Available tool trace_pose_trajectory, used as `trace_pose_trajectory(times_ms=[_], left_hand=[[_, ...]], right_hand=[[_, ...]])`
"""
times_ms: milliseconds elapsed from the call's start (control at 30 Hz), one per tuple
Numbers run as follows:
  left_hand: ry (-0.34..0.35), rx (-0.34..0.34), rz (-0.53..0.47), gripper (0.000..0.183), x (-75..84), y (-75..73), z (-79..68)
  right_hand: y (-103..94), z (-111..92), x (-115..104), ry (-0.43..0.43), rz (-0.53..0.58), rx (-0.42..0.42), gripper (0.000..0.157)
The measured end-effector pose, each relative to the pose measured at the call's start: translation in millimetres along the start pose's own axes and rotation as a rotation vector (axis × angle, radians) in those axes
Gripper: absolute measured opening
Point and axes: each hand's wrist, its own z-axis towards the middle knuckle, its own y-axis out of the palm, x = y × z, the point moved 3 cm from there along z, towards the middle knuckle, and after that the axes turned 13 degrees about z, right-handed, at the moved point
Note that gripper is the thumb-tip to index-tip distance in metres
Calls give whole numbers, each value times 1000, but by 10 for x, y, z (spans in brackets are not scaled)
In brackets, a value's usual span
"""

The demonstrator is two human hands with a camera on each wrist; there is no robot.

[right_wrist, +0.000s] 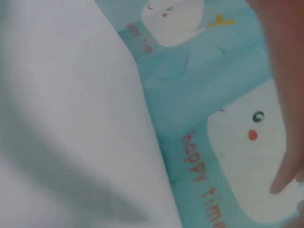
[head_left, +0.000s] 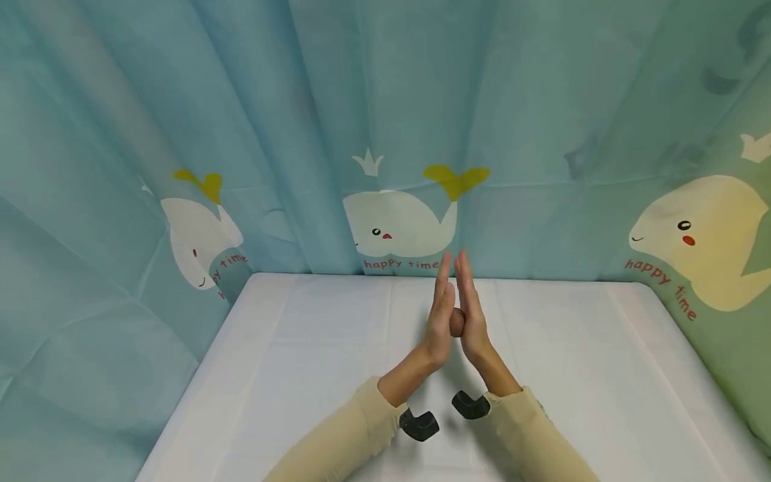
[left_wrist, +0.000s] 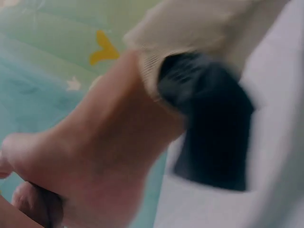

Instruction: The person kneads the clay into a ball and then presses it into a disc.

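A small round brown ball sits between the two palms, over the white table. My left hand presses it from the left, fingers straight and pointing away from me. From the other side my right hand presses it with its fingers likewise extended. The fingertips of both hands point up at the curtain, a narrow gap between them. In the left wrist view the ball shows at the lower left beside the left hand. Only a strip of the right hand appears at the right edge of the right wrist view.
Beneath the hands stretches a white-covered table. A blue-green curtain printed with whales hangs behind it and along both sides. Black curved wrist mounts stick out from the beige sleeves.
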Motion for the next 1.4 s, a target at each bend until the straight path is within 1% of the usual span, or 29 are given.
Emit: trace_pose_trajectory(times_ms=[133, 200, 267, 300, 400, 467, 533, 633, 767, 833, 867, 933, 1033, 1100, 1167, 1233, 1333, 1400], left_hand=[[2, 57, 2, 62, -49, -56, 83], [-11, 78, 23, 63, -111, -78, 119], [-46, 81, 28, 63, -176, -83, 133], [-63, 78, 27, 64, -198, -78, 130], [-100, 23, -20, 64, -222, -28, 88], [-107, -17, -48, 64, -205, 18, 47], [-91, -48, -66, 64, -174, 58, 8], [-55, -55, -94, 64, -134, 93, -30], [-21, -33, -169, 64, -68, 69, -24], [-18, -15, -181, 63, -25, 37, 4], [-29, -4, -169, 62, -9, 23, 23], [-29, 25, -145, 60, 16, -5, 74], [-16, 75, -94, 60, -16, -31, 154], [-19, 85, -62, 60, -65, -41, 190], [-44, 75, -30, 60, -136, -33, 195], [-72, 46, -27, 61, -187, -11, 172], [-93, 5, -76, 60, -220, 40, 108], [-80, -22, -109, 60, -192, 79, 66]], right_hand=[[132, -98, 7, -22, 25, -28, 57], [209, -139, -33, -46, 35, -46, 57], [265, -166, -95, -72, 11, -52, 58], [281, -167, -131, -91, -9, -52, 58], [265, -127, -233, -133, -80, -28, 57], [212, -71, -283, -140, -88, -2, 57], [142, -11, -310, -134, -83, 19, 56], [49, 62, -297, -122, -74, 21, 56], [-10, 76, -200, -109, -87, -22, 57], [-10, 41, -146, -94, -80, -38, 58], [-1, 19, -124, -86, -73, -38, 58], [40, -32, -95, -87, -77, -43, 58], [133, -116, -96, -113, -66, -58, 57], [191, -158, -132, -132, -45, -62, 57], [223, -184, -189, -145, -22, -55, 58], [241, -174, -258, -157, -28, -49, 59], [222, -116, -326, -168, -84, -45, 59], [170, -68, -332, -166, -113, -35, 58]])
